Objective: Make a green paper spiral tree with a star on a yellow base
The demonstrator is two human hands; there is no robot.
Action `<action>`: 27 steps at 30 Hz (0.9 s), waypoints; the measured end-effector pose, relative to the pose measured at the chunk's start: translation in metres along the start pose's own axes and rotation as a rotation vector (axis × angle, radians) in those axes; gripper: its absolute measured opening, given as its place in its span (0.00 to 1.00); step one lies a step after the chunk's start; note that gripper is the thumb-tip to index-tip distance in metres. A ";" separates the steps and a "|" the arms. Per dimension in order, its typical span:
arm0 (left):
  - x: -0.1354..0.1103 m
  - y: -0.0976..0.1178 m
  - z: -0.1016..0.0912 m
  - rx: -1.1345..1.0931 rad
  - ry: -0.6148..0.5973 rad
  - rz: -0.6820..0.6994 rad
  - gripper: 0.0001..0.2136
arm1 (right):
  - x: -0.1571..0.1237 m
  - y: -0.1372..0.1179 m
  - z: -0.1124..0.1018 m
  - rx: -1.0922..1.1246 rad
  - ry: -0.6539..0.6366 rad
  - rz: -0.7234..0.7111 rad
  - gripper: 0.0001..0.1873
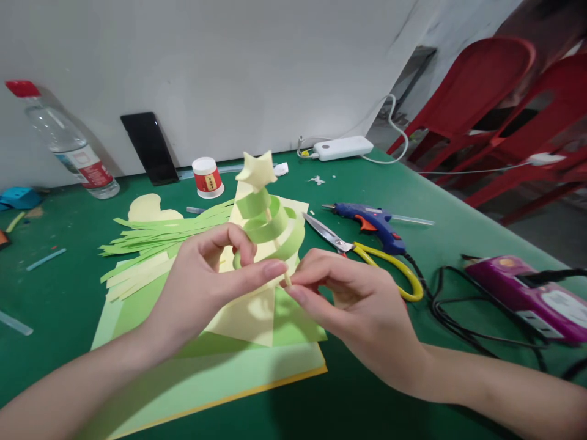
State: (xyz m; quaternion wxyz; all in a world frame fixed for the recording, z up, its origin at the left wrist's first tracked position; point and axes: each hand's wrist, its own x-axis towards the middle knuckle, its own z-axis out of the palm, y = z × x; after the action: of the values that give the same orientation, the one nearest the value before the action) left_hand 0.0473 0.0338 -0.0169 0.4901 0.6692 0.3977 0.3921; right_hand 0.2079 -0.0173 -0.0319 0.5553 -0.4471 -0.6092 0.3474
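Between my hands stands a green paper spiral tree (266, 227), wound around a thin stick and topped by a pale yellow paper star (257, 171). My left hand (206, 275) is closed on the spiral's lower end, its thumb stretched along near the stick. The tips of its other fingers are partly hidden behind the paper. My right hand (353, 305) pinches the lower end of the pale stick (287, 278) between thumb and fingers. The tree tilts slightly left. Beneath the hands lie green and yellow paper sheets (206, 379) in a stack.
Green paper strips (156, 237) lie left. Yellow-handled scissors (330, 233), a blue glue gun (367, 220) and a purple power strip (527, 296) with black cords lie right. At the back are a bottle (68, 146), phone (150, 148), paper cup (208, 178) and white power bank (343, 148).
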 end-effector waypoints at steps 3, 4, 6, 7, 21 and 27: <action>0.000 0.000 0.000 0.009 0.003 -0.006 0.17 | -0.001 0.001 -0.001 -0.013 -0.007 -0.006 0.06; 0.000 0.000 0.000 0.011 0.003 -0.007 0.17 | -0.002 0.001 -0.001 -0.017 -0.009 -0.007 0.06; 0.000 0.000 0.000 0.012 0.004 -0.008 0.17 | -0.002 0.001 -0.001 -0.023 -0.008 -0.013 0.06; 0.000 0.000 0.000 0.010 0.003 -0.005 0.18 | -0.002 0.001 0.000 -0.026 -0.006 -0.017 0.06; 0.000 -0.002 0.005 -0.003 0.017 0.047 0.15 | 0.001 0.003 0.003 -0.062 0.024 -0.059 0.07; 0.000 0.001 0.005 -0.072 0.117 0.177 0.15 | 0.001 0.001 -0.001 0.005 0.004 0.058 0.06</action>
State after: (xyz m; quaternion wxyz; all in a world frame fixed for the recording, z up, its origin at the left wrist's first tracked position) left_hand 0.0526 0.0320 -0.0171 0.4533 0.6595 0.3507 0.4865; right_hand 0.2087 -0.0157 -0.0328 0.5472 -0.4639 -0.5941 0.3638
